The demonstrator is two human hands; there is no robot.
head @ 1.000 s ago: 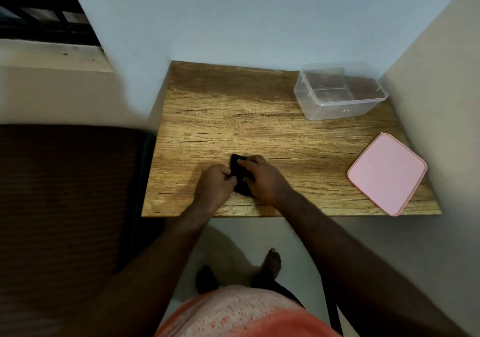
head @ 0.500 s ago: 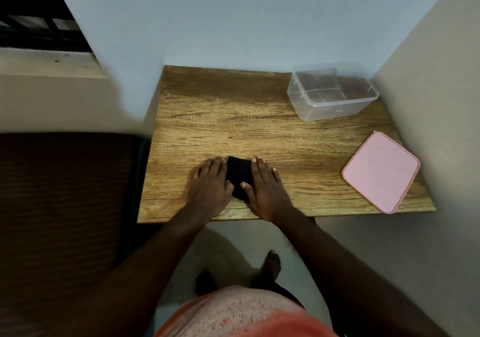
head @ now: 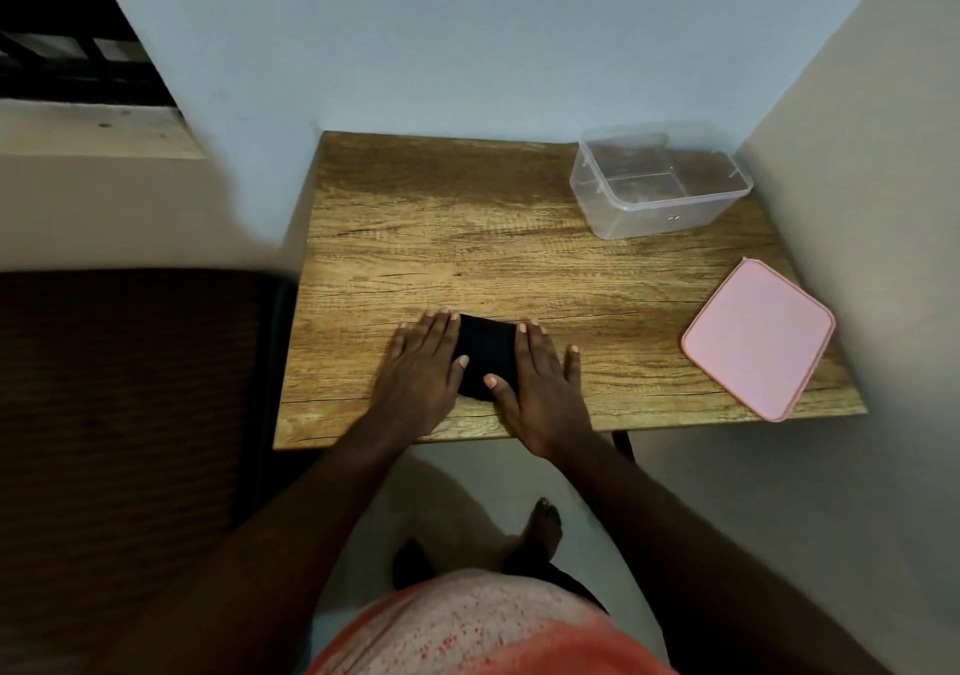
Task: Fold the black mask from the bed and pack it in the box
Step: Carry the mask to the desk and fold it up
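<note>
Folded black mask [head: 485, 354] lying on the wooden table [head: 467, 237], between the left hand [head: 421, 367] and right hand [head: 540, 383]. Both hands lie flat, fingers extended, palms down, gripping nothing; their inner edges apparently overlap the mask. Clear box [head: 660, 180], uncovered, stands far beyond the right hand; pink lid [head: 758, 339] lies well to that hand's right.

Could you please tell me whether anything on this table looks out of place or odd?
Nothing stands out. The clear plastic box sits upright and open; its pink square lid lies flat, angled near the wooden table edge. Both hands press flat on the folded black mask.
</note>
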